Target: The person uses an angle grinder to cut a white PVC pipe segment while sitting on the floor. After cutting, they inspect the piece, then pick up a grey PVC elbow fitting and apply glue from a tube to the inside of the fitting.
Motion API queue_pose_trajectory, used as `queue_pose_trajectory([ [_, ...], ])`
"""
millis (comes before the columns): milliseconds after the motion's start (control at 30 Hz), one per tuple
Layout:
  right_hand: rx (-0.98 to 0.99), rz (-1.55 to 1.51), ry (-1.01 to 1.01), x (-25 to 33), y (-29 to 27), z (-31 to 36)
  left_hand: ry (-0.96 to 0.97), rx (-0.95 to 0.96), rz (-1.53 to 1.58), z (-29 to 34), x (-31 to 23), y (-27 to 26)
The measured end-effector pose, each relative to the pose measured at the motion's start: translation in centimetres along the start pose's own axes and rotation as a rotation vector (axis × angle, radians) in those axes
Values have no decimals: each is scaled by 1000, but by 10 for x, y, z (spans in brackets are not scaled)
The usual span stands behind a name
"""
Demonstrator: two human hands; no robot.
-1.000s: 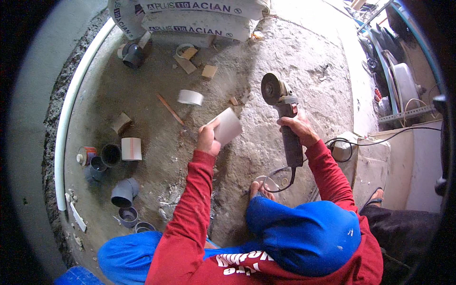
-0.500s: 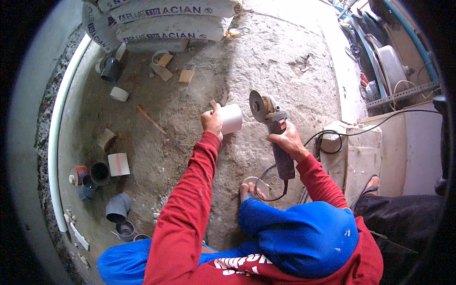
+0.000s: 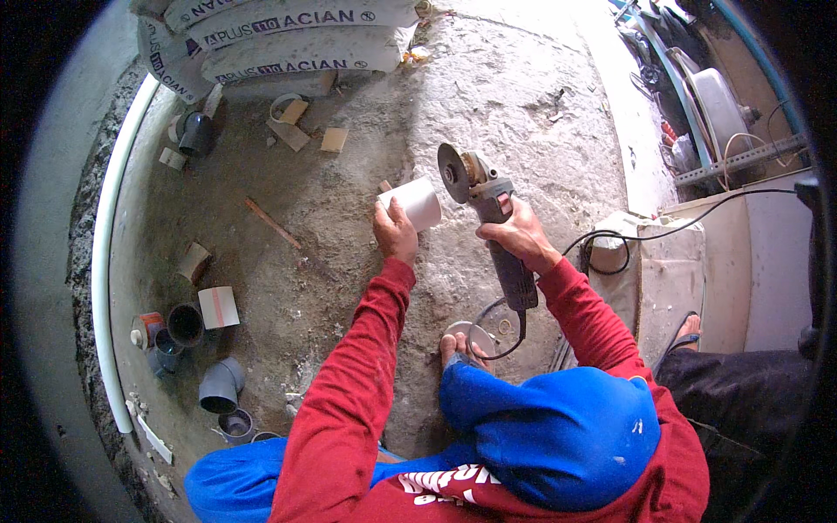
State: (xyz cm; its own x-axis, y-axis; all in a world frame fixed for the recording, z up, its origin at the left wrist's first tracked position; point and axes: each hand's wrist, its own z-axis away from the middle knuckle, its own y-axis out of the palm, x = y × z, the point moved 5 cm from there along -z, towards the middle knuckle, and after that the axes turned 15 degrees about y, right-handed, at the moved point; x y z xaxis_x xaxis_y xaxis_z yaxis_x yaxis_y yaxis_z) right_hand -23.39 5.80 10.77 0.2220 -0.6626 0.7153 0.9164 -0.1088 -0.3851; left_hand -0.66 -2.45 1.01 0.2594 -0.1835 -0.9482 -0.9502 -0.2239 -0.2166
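My left hand (image 3: 397, 235) is closed round a short white plastic pipe piece (image 3: 420, 202), thumb along its side, tilted above the floor. In my right hand (image 3: 523, 235) is an angle grinder (image 3: 513, 281), gripped by its body. The grinder's cutting disc (image 3: 452, 173) stands just right of and above the pipe, apart from it. I cannot tell whether the disc spins. Its black cable (image 3: 523, 329) loops by my bare foot (image 3: 455, 347), beside a round flat disc on the floor (image 3: 501, 324).
Grey pipe elbow (image 3: 220, 383), cut pipe pieces (image 3: 218, 307) and a can (image 3: 148, 329) lie at left. A long white pipe (image 3: 106, 261) runs along the wall. Stacked bags (image 3: 296, 48) stand at the back. At right are a box-like block (image 3: 667, 270) and another person's sandalled foot (image 3: 687, 331).
The pipe piece in my left hand has tilted, and its hand has turned. The grinder has shifted slightly left and up. A loose white piece on the floor has moved left towards the wall.
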Motion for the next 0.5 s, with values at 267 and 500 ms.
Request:
queue_pose_trajectory([
  [267,17,54,-37,16,0,8,-134,46,366,25,-6,-7],
  [500,-11,56,-29,14,-3,7,-257,114,700,8,-3,1],
])
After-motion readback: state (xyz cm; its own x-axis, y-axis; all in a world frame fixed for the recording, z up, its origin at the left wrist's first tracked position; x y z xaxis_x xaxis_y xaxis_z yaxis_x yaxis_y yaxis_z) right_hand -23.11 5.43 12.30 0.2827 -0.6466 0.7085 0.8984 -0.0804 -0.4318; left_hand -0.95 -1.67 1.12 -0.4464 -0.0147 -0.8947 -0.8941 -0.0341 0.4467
